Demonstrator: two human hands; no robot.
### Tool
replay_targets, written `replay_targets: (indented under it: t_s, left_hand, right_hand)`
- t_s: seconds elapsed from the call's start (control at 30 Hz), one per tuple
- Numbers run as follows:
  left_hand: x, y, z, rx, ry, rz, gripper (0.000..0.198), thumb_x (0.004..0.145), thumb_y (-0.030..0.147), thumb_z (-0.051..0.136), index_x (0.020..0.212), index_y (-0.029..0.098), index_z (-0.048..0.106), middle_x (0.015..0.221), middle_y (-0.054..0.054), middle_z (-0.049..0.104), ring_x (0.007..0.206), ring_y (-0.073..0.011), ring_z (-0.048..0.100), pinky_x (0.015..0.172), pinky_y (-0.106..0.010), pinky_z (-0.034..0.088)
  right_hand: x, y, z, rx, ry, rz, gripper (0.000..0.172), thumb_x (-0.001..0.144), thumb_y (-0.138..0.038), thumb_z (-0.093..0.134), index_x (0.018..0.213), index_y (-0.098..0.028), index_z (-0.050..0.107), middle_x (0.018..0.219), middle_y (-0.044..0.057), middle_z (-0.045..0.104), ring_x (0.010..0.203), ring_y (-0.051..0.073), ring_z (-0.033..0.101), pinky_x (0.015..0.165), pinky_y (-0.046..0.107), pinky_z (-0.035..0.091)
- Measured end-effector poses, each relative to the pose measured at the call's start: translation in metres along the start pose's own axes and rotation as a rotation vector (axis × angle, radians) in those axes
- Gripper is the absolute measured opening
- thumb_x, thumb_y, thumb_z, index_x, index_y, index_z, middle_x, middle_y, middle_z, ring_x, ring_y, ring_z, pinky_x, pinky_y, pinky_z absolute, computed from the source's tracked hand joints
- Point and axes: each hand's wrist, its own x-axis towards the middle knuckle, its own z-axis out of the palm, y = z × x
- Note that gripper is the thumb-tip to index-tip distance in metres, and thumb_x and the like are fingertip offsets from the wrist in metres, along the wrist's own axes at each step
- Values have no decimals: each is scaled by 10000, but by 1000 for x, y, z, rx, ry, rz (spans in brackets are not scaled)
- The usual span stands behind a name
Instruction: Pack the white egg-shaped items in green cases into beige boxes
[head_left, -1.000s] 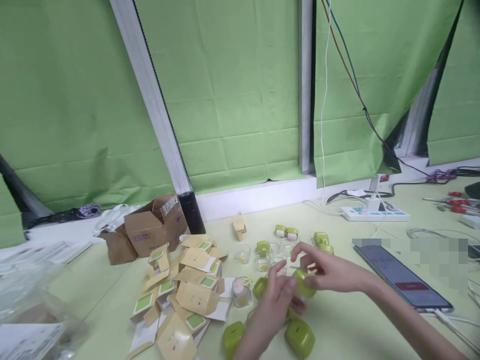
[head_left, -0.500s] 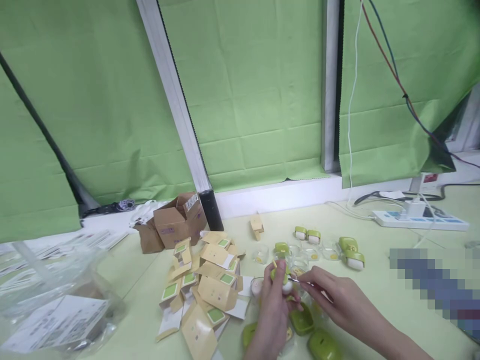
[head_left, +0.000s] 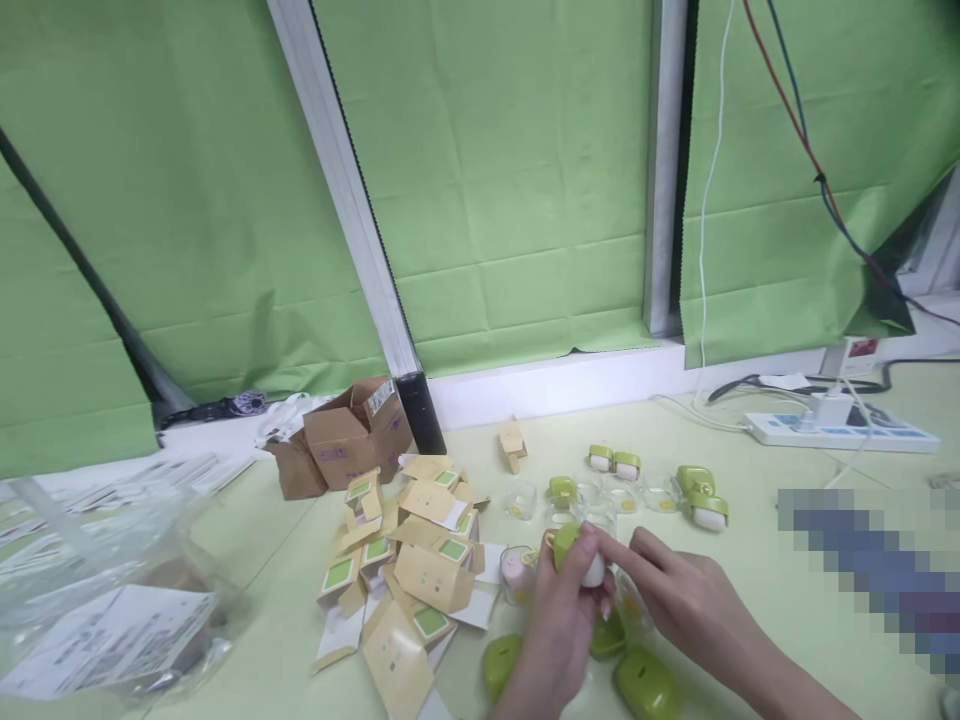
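Observation:
My left hand [head_left: 559, 620] is wrapped round a small green-and-white case [head_left: 568, 545] with a yellow loop on its left side. The fingertips of my right hand [head_left: 679, 590] meet the case beside my left thumb. Its other fingers are curled, and whatever they hold is hidden. Just below lie green case covers [head_left: 649, 683], one of them partly behind my left hand. A clear cover with a pale piece inside [head_left: 516, 572] sits to the left of my left hand.
Opened yellow cartons [head_left: 431, 575] are heaped left of my hands. Behind stand clear covers [head_left: 621, 495], green-and-white cases [head_left: 709, 512], a brown cardboard box [head_left: 352, 435] and a black cylinder [head_left: 420, 412]. A power strip [head_left: 840, 432] lies back right, a plastic bag [head_left: 112, 620] front left.
The thin metal tool that showed in my right hand is out of sight. My right fingertips have come up against the case, which has turned slightly in my left hand.

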Motion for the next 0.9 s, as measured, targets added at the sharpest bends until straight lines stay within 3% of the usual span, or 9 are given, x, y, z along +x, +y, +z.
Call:
replay_targets:
  t_s: [0.13, 0.23, 0.37, 0.5, 0.57, 0.67, 0.8, 0.9]
  left_hand:
    - [-1, -4, 6, -14, -54, -32, 353, 731, 381, 666, 897, 177, 431, 617, 41, 524, 510, -78, 462, 471, -205, 311]
    - [-3, -2, 9, -35, -65, -47, 413, 696, 361, 696, 934, 185, 408, 632, 46, 524, 512, -72, 455, 474, -199, 312]
    - [-3, 7, 4, 14, -54, -18, 499, 676, 263, 721, 1035, 221, 378, 681, 54, 537, 547, -66, 471, 526, -190, 342]
    - [2, 4, -1, 206, 89, 58, 483, 689, 417, 694, 1020, 213, 406, 776, 20, 559, 610, -85, 515, 560, -201, 389]
    - [5, -3, -1, 318, 93, 59, 481, 694, 530, 637, 974, 210, 413, 719, 28, 546, 545, -88, 504, 494, -202, 373]
    - [9, -8, -2, 393, 80, 1, 551, 677, 655, 553, 974, 214, 406, 593, 53, 513, 422, -84, 429, 393, -200, 294]
    - [14, 6, -8, 410, 366, 105, 529, 682, 663, 540, 936, 210, 437, 499, 94, 394, 396, -66, 336, 382, -186, 233]
    - [17, 21, -14, 344, 536, 283, 457, 680, 581, 613, 896, 218, 438, 508, 112, 320, 407, -57, 307, 401, -177, 245]
  right_hand:
    - [1, 1, -4, -3, 84, -5, 621, 812, -23, 305, 1388, -254, 318, 646, -16, 529, 394, 89, 474, 391, 181, 364]
    - [1, 2, -7, 85, 79, 42, 576, 823, -37, 294, 1344, -260, 395, 647, -12, 526, 410, 97, 471, 398, 188, 368]
    - [5, 0, -7, 465, -71, 294, 376, 903, -184, 329, 1232, -223, 507, 733, 16, 588, 536, 119, 529, 497, 211, 429]
    - [13, -9, -6, 772, -224, 613, 353, 827, -371, 539, 1134, -197, 563, 572, -50, 463, 507, 117, 432, 462, 212, 376]
    - [16, -12, -3, 880, -240, 697, 351, 760, -384, 621, 1052, -192, 592, 538, -75, 379, 500, 109, 391, 455, 209, 354]
    - [17, -13, 2, 1049, -258, 752, 257, 749, -387, 630, 899, -180, 605, 552, -72, 414, 511, 104, 428, 488, 216, 392]
    - [18, 3, 4, 1116, -187, 813, 286, 731, -412, 638, 878, -198, 518, 751, -19, 580, 635, 139, 566, 581, 255, 481]
    - [25, 28, 6, 821, -149, 784, 278, 765, -433, 580, 934, -225, 507, 934, 22, 617, 795, 178, 608, 681, 298, 505]
